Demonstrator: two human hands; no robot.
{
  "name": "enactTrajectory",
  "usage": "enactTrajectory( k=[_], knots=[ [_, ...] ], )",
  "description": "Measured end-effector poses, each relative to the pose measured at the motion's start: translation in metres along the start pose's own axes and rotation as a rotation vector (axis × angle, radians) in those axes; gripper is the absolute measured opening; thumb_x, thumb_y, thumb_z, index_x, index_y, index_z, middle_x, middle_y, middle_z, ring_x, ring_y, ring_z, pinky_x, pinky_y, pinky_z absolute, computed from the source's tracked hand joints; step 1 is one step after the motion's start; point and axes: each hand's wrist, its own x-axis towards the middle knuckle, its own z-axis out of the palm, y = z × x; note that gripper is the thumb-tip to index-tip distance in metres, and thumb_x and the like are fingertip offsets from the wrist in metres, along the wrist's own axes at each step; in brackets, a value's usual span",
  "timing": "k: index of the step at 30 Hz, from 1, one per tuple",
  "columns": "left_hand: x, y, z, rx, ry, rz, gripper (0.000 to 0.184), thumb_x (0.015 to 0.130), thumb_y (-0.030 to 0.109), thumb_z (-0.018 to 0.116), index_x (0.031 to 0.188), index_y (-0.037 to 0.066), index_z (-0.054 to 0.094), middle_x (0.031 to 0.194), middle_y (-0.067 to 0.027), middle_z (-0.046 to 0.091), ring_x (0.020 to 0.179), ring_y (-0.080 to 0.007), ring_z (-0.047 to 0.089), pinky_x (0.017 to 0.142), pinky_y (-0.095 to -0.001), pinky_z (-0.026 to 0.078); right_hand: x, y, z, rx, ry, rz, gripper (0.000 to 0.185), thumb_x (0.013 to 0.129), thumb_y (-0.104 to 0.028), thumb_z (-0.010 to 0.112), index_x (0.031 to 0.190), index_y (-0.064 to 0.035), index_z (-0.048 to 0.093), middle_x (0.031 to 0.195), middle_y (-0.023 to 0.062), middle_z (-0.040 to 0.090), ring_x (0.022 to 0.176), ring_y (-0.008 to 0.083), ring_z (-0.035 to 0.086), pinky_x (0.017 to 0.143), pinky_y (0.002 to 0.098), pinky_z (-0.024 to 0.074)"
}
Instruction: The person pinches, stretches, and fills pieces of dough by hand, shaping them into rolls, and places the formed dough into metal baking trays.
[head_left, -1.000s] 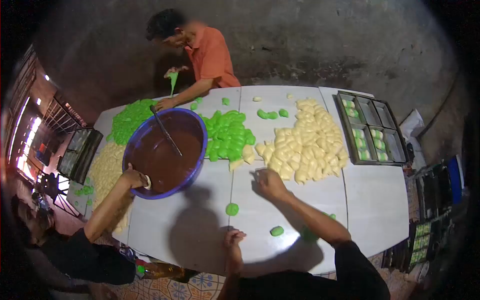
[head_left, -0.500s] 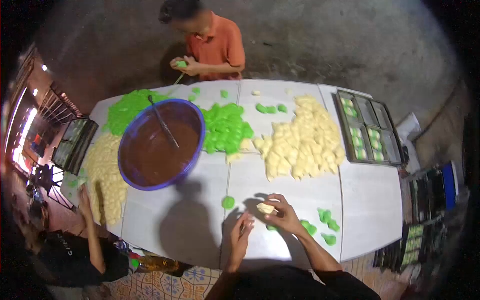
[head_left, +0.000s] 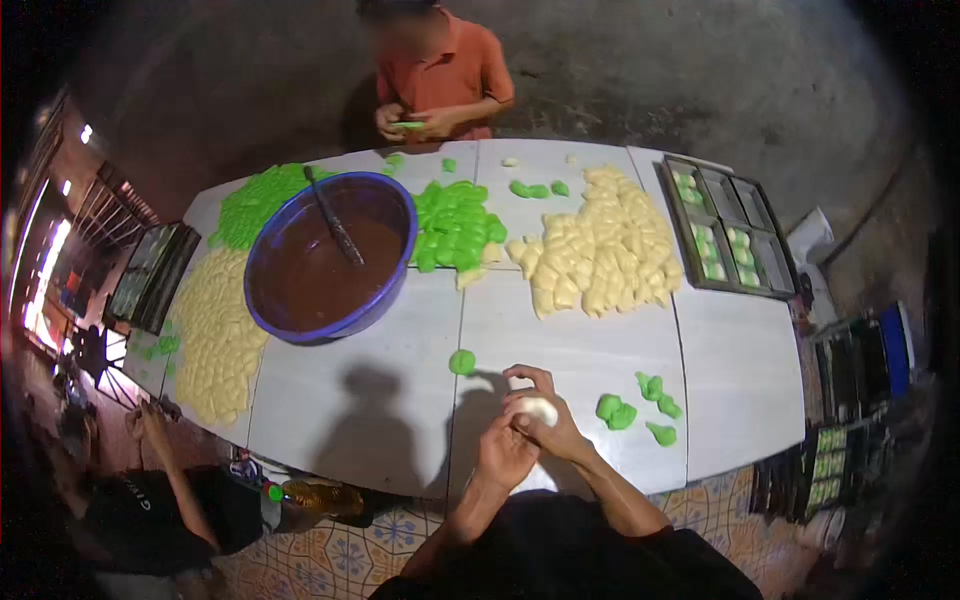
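A piece of cream dough is gripped between the thumb and fingers of my right hand. My left hand is against it from the left, its fingers curled up to the dough and partly hidden behind my right hand. A round green dough piece lies on the white table just beyond my hands. To the right of my right hand rest several small green dough pieces.
A blue basin of brown filling with a long-handled utensil stands left of centre. Around it lie cream dough and green dough. A compartmented tray sits at the right. Two people work across and at left.
My hands have come together around the cream dough, with my left hand now touching it. The view has shifted, and the co-worker across has lowered the green dough.
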Motion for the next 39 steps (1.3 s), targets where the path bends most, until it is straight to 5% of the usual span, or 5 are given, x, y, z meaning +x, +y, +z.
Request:
enactTrajectory(
  k=[6, 13, 22, 28, 39],
  knots=[
    [0.037, 0.091, 0.037, 0.055, -0.737, 0.034, 0.106, 0.07, 0.083, 0.044, 0.131, -0.005, 0.043, 0.135, -0.0243, 0.043, 0.127, -0.0314, 0.04, 0.106, -0.0462, 0.031, 0.027, 0.035, -0.009, 0.489, -0.086, 0.138, 0.117, 0.068, -0.069, 0.065, 0.149, -0.0173, -0.001, 0.142, 0.0094, 0.025, 0.128, 0.0249, 0.032, 0.098, 0.0481, 0.0382],
    [0.17, 0.338, 0.047, 1.954, 0.822, 0.691, 0.071, 0.094, 0.059, 0.029, 0.125, -0.001, 0.047, 0.125, -0.026, 0.053, 0.114, -0.039, 0.053, 0.098, -0.0436, 0.039, 0.041, 0.042, 0.001, 0.355, 0.058, 0.173, 0.105, 0.072, -0.061, 0.069, 0.149, -0.0242, 0.008, 0.139, 0.0068, 0.033, 0.114, 0.0187, 0.043, 0.083, 0.0388, 0.0457],
    [0.133, 0.332, 0.028, 2.436, 0.463, 0.794, 0.082, 0.089, 0.07, 0.028, 0.12, -0.001, 0.055, 0.077, -0.0091, 0.062, 0.065, -0.0207, 0.055, 0.053, -0.0362, 0.042, 0.045, 0.085, -0.003, 0.389, 0.107, 0.044, 0.07, 0.09, -0.027, 0.061, 0.146, -0.0155, 0.022, 0.132, 0.011, 0.043, 0.107, 0.0163, 0.052, 0.082, 0.0272, 0.0477],
    [0.059, 0.165, 0.076, 0.779, -0.174, -0.016, 0.117, 0.074, 0.086, 0.009, 0.135, -0.01, 0.036, 0.129, -0.0301, 0.047, 0.12, -0.0344, 0.049, 0.1, -0.0425, 0.039, 0.065, 0.06, 0.011, 1.249, 0.075, 0.406, 0.046, 0.092, -0.024, 0.058, 0.127, 0.0028, 0.045, 0.104, 0.0136, 0.062, 0.089, 0.0162, 0.061, 0.071, 0.0258, 0.0505],
    [-0.002, 0.025, 0.034, 1.417, 0.07, 0.541, 0.046, 0.086, -0.01, 0.051, 0.131, -0.007, 0.041, 0.115, -0.0145, 0.056, 0.098, -0.0182, 0.06, 0.079, -0.0264, 0.053, -0.004, 0.006, -0.004, -0.659, 0.167, -0.299, 0.042, 0.073, 0.003, 0.066, 0.114, -0.0023, 0.061, 0.112, 0.011, 0.054, 0.096, 0.0243, 0.05, 0.075, 0.0314, 0.0455]
  ],
)
